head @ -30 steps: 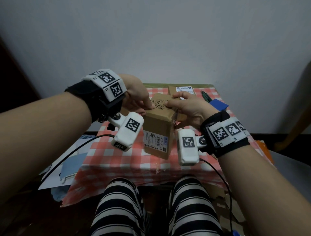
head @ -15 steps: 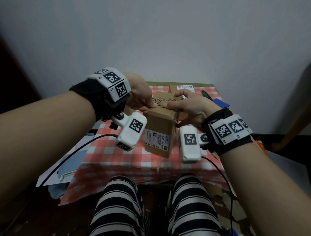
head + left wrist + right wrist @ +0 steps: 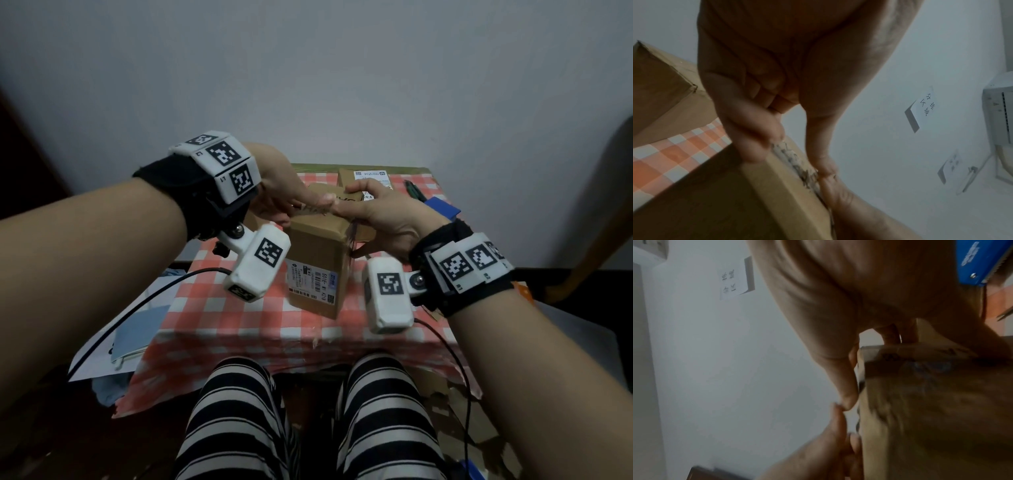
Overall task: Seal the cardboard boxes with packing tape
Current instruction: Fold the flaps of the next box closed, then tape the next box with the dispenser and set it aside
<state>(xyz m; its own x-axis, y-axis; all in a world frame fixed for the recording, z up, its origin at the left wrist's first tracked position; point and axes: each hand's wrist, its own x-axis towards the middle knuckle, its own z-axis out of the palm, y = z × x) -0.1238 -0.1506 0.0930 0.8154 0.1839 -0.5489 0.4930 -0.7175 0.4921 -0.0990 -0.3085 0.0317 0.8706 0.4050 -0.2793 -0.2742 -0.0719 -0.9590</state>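
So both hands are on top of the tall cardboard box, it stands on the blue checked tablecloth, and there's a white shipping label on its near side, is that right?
Not quite: the tablecloth is red and white checked, not blue, as the head view shows. The rest holds: the left hand and right hand are on top of the tall cardboard box, with the white shipping label on its near side.

- Cardboard box (image 3: 318, 260): matt brown corrugated board; printed top flaps scuffed and rough along the seam; a smooth white paper label (image 3: 310, 281) on the near side.
- Surface covering (image 3: 219, 318): red-and-white checked cloth, matt, creased at the front edge.
- Tape dispenser (image 3: 980, 262): glossy blue plastic, serrated metal edge, small metal screw.
- Wrist straps (image 3: 171, 192): black woven fabric, matt; camera housings (image 3: 257, 263) smooth white plastic.
- Wall (image 3: 308, 85): smooth, matt paint.
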